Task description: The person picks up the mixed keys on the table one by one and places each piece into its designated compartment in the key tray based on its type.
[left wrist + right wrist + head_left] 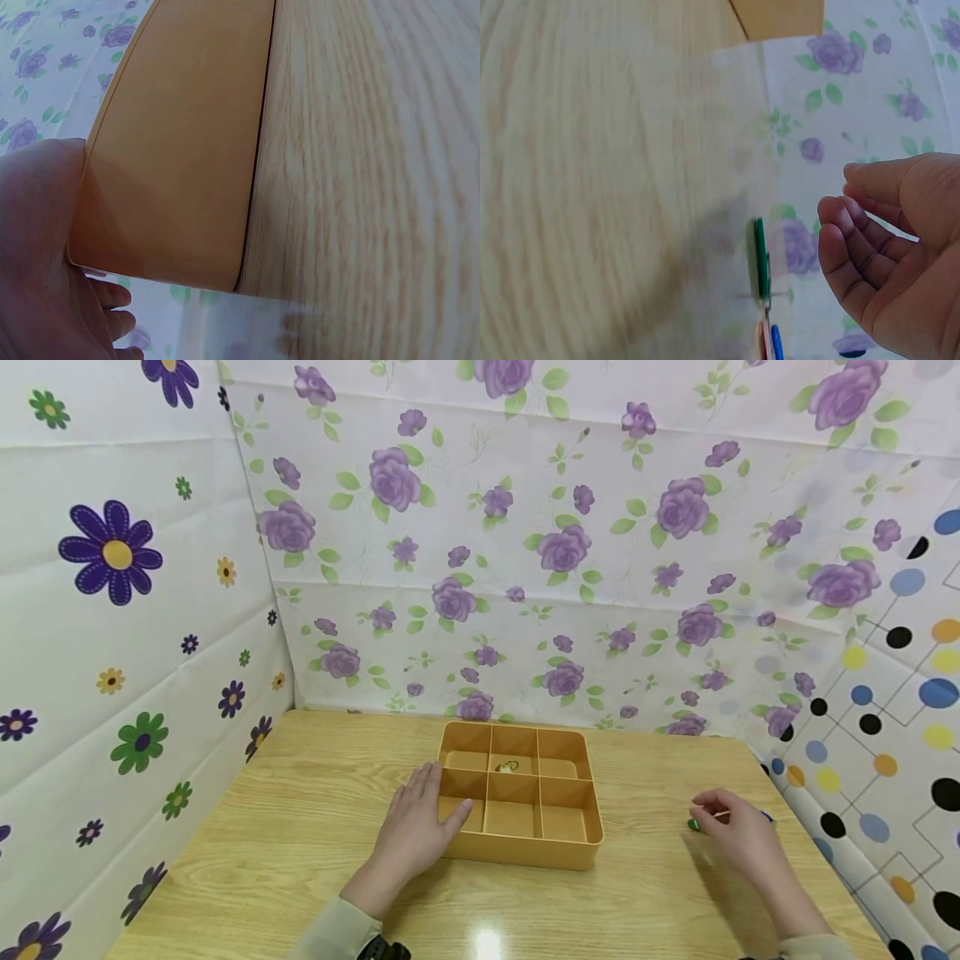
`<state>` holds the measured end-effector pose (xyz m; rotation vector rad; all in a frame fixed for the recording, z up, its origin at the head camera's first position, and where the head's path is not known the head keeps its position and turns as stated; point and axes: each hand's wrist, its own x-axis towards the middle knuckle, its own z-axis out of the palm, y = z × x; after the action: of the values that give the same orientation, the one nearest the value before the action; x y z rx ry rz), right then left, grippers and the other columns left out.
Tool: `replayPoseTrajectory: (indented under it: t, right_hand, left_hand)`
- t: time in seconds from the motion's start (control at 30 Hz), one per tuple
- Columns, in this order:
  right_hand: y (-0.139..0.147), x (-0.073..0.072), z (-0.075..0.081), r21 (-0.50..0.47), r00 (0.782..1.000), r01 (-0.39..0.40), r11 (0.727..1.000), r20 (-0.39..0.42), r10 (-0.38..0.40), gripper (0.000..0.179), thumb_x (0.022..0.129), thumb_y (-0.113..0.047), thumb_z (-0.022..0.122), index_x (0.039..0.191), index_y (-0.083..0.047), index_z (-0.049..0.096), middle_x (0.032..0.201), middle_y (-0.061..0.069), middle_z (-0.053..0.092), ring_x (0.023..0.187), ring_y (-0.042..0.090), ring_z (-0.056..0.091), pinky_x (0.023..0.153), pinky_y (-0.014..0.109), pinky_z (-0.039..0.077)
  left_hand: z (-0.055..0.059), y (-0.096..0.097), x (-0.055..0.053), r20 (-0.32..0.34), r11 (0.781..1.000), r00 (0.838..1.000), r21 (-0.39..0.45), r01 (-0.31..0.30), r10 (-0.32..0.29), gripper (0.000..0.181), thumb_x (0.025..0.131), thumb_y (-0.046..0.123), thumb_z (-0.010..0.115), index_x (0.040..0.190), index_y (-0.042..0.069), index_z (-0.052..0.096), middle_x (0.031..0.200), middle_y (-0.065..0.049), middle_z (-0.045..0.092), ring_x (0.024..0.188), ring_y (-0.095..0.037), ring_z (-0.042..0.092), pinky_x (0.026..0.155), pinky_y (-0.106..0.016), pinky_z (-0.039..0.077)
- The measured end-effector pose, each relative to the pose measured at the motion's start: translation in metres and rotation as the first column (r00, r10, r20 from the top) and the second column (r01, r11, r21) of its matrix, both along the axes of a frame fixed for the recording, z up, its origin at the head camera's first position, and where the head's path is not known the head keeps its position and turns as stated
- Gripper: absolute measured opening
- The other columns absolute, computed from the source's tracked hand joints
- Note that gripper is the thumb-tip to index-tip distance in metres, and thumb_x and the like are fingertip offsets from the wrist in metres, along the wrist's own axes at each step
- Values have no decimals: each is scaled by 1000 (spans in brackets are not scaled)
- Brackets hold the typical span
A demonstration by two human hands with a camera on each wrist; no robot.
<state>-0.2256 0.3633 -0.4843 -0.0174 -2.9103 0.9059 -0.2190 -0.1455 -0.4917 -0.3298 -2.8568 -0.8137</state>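
My left hand (416, 818) rests on the left front corner of a tan, six-compartment organizer box (525, 852). Its fingers lie along the left wall while the thumb reaches over the front left compartment; in the left wrist view the hand lies at the rim beside the box's plain wall (176, 165). A small white and yellowish item with a greenish loop (507, 767) sits in the back middle compartment. To the right, my right hand (738, 835) hovers with loosely bent fingers, nothing visible between them. Near it are a slim green piece (761, 259) and a blue piece (777, 341).
A light wood table (300, 827) carries the box. A rose-print cloth (480, 568) hangs behind it, with a flower-print cloth (135, 635) on the left and a dotted cloth (892, 693) on the right.
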Motion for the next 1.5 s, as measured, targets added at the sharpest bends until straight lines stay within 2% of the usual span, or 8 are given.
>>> replayPoseTrajectory:
  t: [0.13, 0.33, 0.57, 0.83, 1.03, 1.23, 1.5]
  right_hand:
    - [13, 2, -5, 16, 1000, 15, 1000, 10, -15, 43, 114, -37, 63, 135, 0, 70, 116, 9, 74, 106, 33, 72, 76, 41, 60]
    - [30, 4, -10, 61, 999, 37, 997, -31, -35, 36, 113, -30, 66, 130, 1, 73, 110, 8, 75, 100, 32, 71, 77, 42, 56]
    - [47, 8, -10, 62, 997, 75, 995, -17, -75, 45, 114, -38, 64, 132, 2, 71, 111, 12, 78, 103, 36, 73, 76, 41, 57]
    - [67, 9, -16, 70, 994, 105, 992, -37, -102, 34, 112, -28, 66, 126, 2, 73, 112, 17, 77, 102, 39, 71, 74, 39, 53]
    - [81, 11, -21, 78, 989, 147, 986, 19, -149, 38, 112, -31, 66, 122, 5, 71, 112, 21, 75, 103, 41, 69, 71, 36, 53]
    - [88, 14, -21, 66, 975, 204, 977, 77, -209, 47, 110, -38, 69, 125, 7, 69, 109, 20, 74, 97, 35, 68, 68, 35, 52]
    - [99, 18, -22, 82, 973, 210, 974, 77, -216, 52, 111, -39, 66, 132, 9, 68, 109, 16, 75, 97, 33, 69, 71, 37, 51]
  left_hand:
    - [-1, 0, 0, 1, 1000, 1000, -1, 1, -1, 103, 109, 75, 44, 173, -3, 25, 178, -24, 26, 166, -43, 20, 134, -63, 15]
    - [-1, 0, 0, 12, 1000, 1000, 4, 1, -1, 103, 109, 75, 45, 174, -2, 23, 179, -22, 26, 167, -42, 19, 134, -62, 14]
    - [-3, -1, -1, 29, 1000, 1000, 6, 0, 0, 105, 108, 76, 45, 174, -2, 21, 180, -20, 24, 168, -40, 17, 135, -61, 13]
    - [-4, -1, -1, 35, 1000, 999, 11, -1, 0, 105, 108, 76, 46, 174, -2, 21, 180, -20, 24, 168, -40, 16, 135, -61, 13]
    - [-4, -1, -1, 33, 1000, 999, 13, 1, -1, 104, 109, 75, 45, 174, -3, 21, 180, -21, 25, 167, -40, 18, 135, -61, 13]
    - [-3, -1, -1, 35, 1000, 999, 22, 3, -4, 103, 109, 74, 46, 174, -3, 21, 180, -21, 24, 167, -41, 18, 134, -61, 14]
    - [-2, 0, -1, 25, 999, 1000, 41, 5, -6, 94, 112, 60, 56, 173, -3, 23, 179, -22, 26, 167, -42, 19, 134, -62, 15]
